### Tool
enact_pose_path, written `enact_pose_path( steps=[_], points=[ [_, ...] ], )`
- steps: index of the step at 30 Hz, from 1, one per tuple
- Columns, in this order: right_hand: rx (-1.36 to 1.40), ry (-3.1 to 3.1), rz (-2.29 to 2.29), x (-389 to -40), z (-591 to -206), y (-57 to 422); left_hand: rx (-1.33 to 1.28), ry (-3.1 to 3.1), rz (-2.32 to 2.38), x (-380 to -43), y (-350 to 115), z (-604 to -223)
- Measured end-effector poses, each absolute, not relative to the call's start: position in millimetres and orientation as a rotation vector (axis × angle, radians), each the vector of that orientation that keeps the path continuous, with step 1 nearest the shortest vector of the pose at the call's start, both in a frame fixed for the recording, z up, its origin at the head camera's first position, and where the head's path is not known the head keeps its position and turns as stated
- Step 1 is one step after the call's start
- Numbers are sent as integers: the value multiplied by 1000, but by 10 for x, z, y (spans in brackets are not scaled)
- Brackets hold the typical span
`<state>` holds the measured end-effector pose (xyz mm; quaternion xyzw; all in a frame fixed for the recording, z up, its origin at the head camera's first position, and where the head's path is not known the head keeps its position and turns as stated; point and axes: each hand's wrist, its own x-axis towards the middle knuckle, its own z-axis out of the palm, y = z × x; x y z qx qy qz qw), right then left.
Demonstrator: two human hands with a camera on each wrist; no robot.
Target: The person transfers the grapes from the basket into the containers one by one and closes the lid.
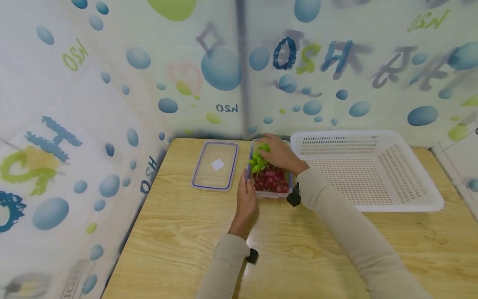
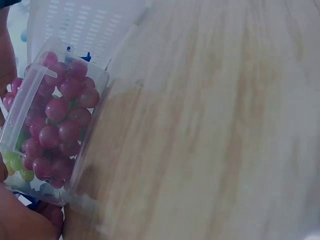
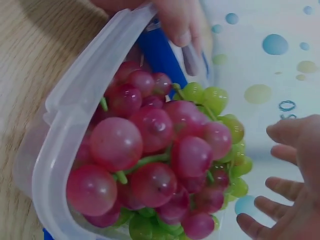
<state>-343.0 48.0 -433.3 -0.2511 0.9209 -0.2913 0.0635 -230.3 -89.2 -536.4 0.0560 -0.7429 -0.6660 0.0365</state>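
Green grapes (image 1: 255, 163) lie in the box (image 1: 269, 194) at eleven o'clock, just beside the right grip (image 1: 278, 151), spread and seemingly empty; left grip (image 1: 246, 202) rests straight-fingered at eight. Likely light, slick, bruisable: cup the whole bunch, clear of red grapes (image 1: 270, 181) at six.

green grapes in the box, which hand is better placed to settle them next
Right, most likely: the right hand is right by the green grapes, its fingers spread, while the left hand lies against the left side of the box.
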Motion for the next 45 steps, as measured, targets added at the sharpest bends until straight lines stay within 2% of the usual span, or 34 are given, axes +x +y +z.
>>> enact_pose_path(
  steps=[10, 32, 40, 45],
  points=[
    [-592, 2787, -1024, -3324, -4307, 542, 184, -2306, -1960, -2299, -982, -5362],
    [-547, 2739, -1020, -3269, -4338, 449, 295, -2264, -2059, -2194, -1118, -5313],
    [-504, 2753, -994, -3269, -4306, 496, 247, -2282, -2039, -2234, -1106, -5293],
    [-435, 2791, -1149, -3203, -4209, 508, 174, -2464, -1943, -2249, -1134, -5218]
  ],
)
